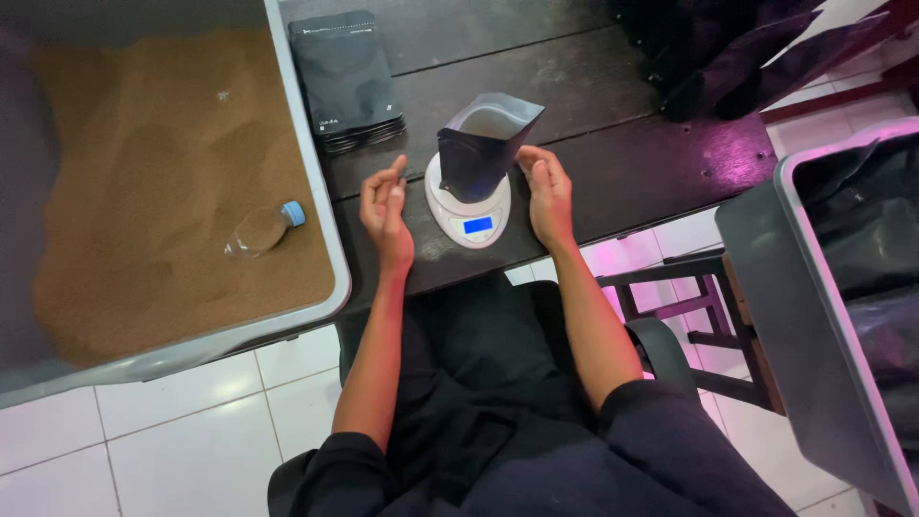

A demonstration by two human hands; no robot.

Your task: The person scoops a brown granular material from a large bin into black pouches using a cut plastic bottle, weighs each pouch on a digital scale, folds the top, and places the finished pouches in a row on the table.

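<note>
Pouch (483, 144) on scale (468, 215) (open top), hands (386, 213) (548, 196) flanking — spare pouches (347, 77), powder bin (325, 230) nearby

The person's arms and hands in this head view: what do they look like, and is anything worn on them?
Both forearms are bare from the elbow down. The left hand and right hand wear no gloves, and no watch, ring or bracelet shows. Dark, loose sleeves are bunched up around the elbows, matching the dark clothing over the lap. No markings or prints show on the fabric.
</note>
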